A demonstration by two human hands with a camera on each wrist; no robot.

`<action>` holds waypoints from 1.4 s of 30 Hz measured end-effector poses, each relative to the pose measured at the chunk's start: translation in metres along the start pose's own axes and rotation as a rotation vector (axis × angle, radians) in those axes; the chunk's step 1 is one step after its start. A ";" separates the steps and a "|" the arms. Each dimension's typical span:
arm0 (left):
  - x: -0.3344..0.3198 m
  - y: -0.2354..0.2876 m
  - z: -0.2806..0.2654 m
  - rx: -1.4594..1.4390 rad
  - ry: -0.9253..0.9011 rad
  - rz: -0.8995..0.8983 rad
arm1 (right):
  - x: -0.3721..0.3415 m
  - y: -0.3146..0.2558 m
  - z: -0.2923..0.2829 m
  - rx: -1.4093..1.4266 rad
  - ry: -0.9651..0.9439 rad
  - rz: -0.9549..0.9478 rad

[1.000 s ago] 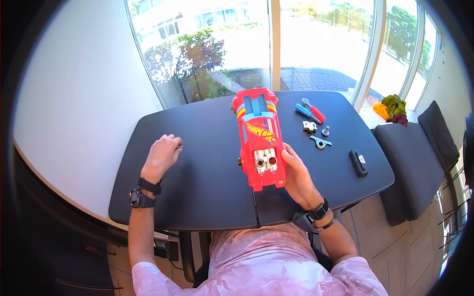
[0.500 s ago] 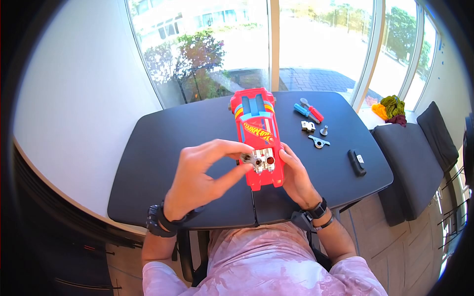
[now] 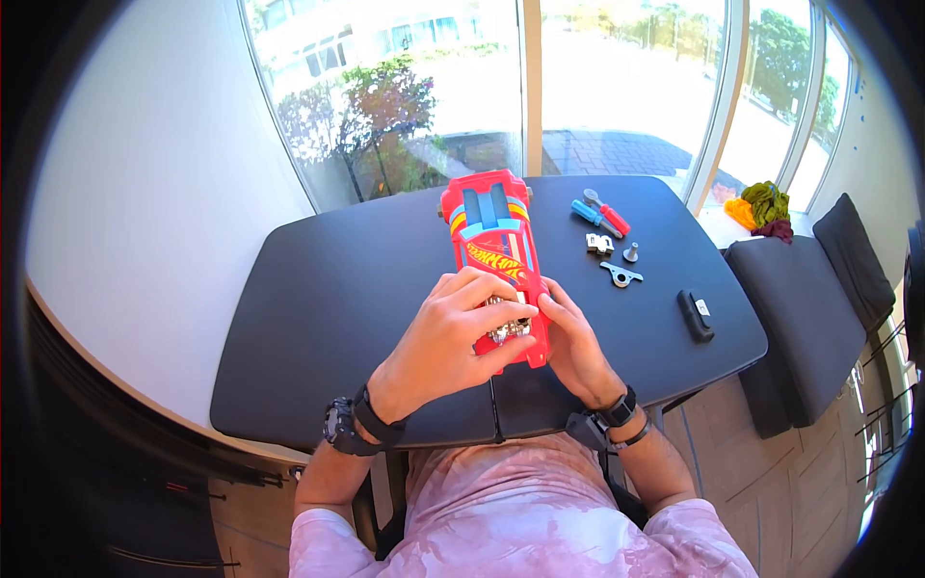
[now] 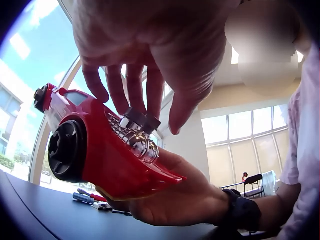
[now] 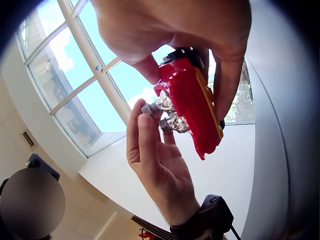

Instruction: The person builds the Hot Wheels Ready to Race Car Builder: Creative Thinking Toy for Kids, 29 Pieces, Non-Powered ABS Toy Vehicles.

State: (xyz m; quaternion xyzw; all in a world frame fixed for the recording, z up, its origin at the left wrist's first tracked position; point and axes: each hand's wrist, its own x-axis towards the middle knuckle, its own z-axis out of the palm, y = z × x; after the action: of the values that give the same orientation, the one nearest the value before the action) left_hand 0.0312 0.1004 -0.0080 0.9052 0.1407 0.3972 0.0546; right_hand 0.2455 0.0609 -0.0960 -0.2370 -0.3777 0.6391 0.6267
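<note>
My right hand [image 3: 581, 354] grips the rear right side of a red toy car [image 3: 489, 231], holding it up above the table with its nose pointing away. A chrome engine block [image 4: 141, 144] sits in the rear of the body. Two grey bolt-like pieces [image 5: 148, 109] stick out of that block in the right wrist view. My left hand [image 3: 451, 332] reaches over the engine with fingers extended, fingertips right at the grey pieces. In the left wrist view its thumb [image 4: 181, 112] stands apart from them.
On the black table [image 3: 318, 289] at right lie a blue-handled screwdriver [image 3: 594, 216], a red-handled tool [image 3: 609, 214], a chrome part [image 3: 599, 244], a grey bolt-like piece [image 3: 631, 252], a grey winged part [image 3: 621, 275] and a black case [image 3: 696, 316]. A padded bench [image 3: 800, 318] stands at the right.
My left hand has come from the table's left side to the car's engine. Midway it pinched a grey bolt-like piece, now on the engine block. My right hand keeps holding the car.
</note>
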 end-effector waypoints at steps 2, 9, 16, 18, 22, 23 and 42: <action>-0.004 -0.010 0.007 0.009 -0.002 0.014 | 0.001 -0.001 -0.001 -0.016 0.001 0.006; 0.002 0.013 0.004 -0.113 0.131 -0.066 | 0.000 0.001 0.004 0.002 0.004 -0.001; -0.007 -0.001 0.004 0.148 0.007 -0.023 | 0.000 0.001 0.003 0.013 0.015 0.007; -0.005 -0.002 0.004 0.091 -0.018 0.057 | -0.001 0.001 0.003 0.014 0.018 0.009; 0.000 0.013 0.001 -0.016 0.059 -0.064 | -0.001 -0.002 0.008 0.013 0.001 0.013; -0.003 0.008 0.003 -0.009 0.044 -0.095 | -0.001 -0.003 0.008 0.008 -0.008 0.012; -0.001 0.015 0.001 0.050 0.077 -0.130 | -0.001 0.001 0.006 0.031 0.004 0.009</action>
State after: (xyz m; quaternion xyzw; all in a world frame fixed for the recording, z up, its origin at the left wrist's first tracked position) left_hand 0.0345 0.0860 -0.0067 0.8794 0.2109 0.4236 0.0523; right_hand 0.2406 0.0586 -0.0932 -0.2304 -0.3655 0.6472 0.6281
